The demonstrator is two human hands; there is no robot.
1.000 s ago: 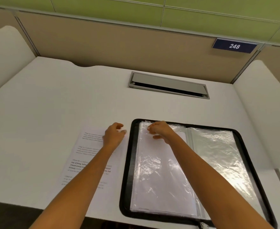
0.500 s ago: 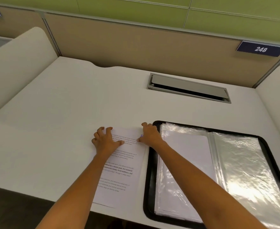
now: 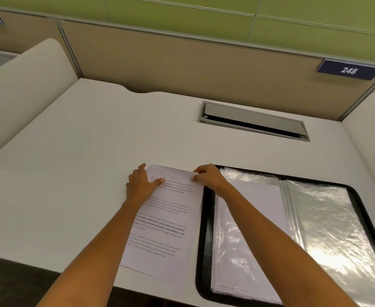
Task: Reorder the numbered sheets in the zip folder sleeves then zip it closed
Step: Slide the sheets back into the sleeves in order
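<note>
The sheets [image 3: 167, 220], printed with paragraphs of text, lie on the white worktop [image 3: 71, 173] near its front edge, just left of the open folder [image 3: 204, 218]. Their right edge runs along the folder's black zip rim, touching or almost touching it.

Both hands are at the far end of the sheets. The left hand [image 3: 140, 185] rests on the top left corner with fingers straight and thumb spread across the paper, gripping nothing. The right hand [image 3: 209, 178] has its fingers curled and pinches the top right corner between thumb and fingertips; its forearm crosses the folder's left side.

The folder lies flat and unzipped, showing 2 clear plastic sleeves. The left sleeve [image 3: 237, 240] holds white paper; no number on it can be read. The right sleeve [image 3: 328, 229] is crinkled and shines with glare, so its contents cannot be made out.

Farther back, a grey cable hatch [image 3: 255, 120] is set into the worktop. Behind it stands a beige partition [image 3: 182, 63] with a dark sign [image 3: 349, 70] reading 248 at its upper right.
</note>
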